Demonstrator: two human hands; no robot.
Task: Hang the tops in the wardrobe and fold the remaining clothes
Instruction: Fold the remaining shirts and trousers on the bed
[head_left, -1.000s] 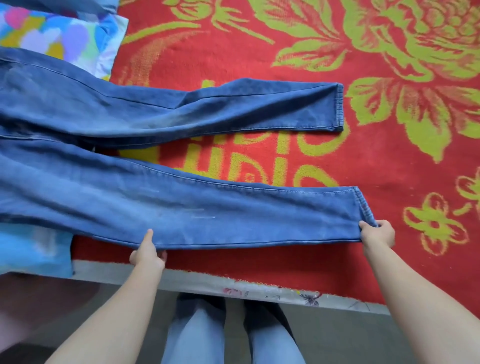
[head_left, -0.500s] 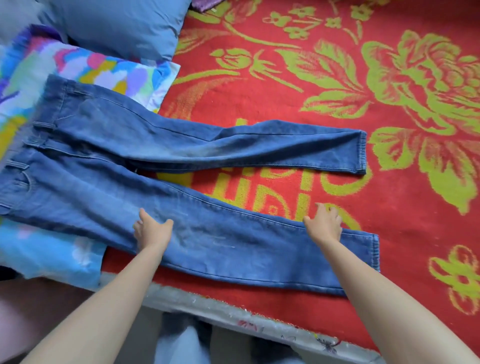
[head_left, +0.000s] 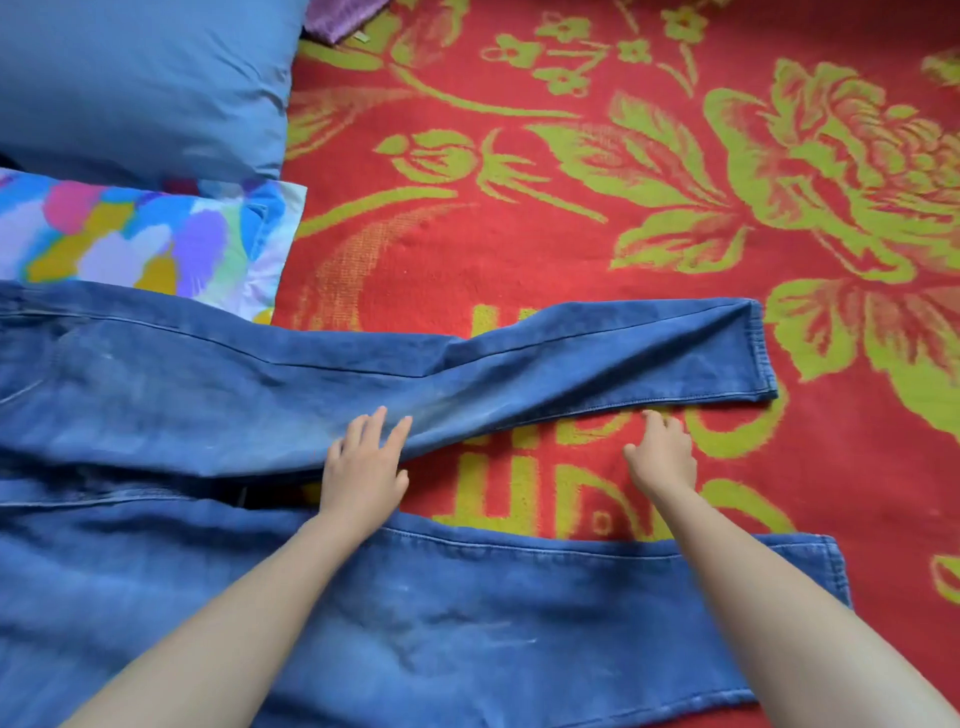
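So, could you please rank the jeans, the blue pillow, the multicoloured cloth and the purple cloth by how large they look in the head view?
1. jeans, nearest the camera
2. blue pillow
3. multicoloured cloth, partly under the jeans, so its rank against the pillow is unsure
4. purple cloth, cut off by the frame
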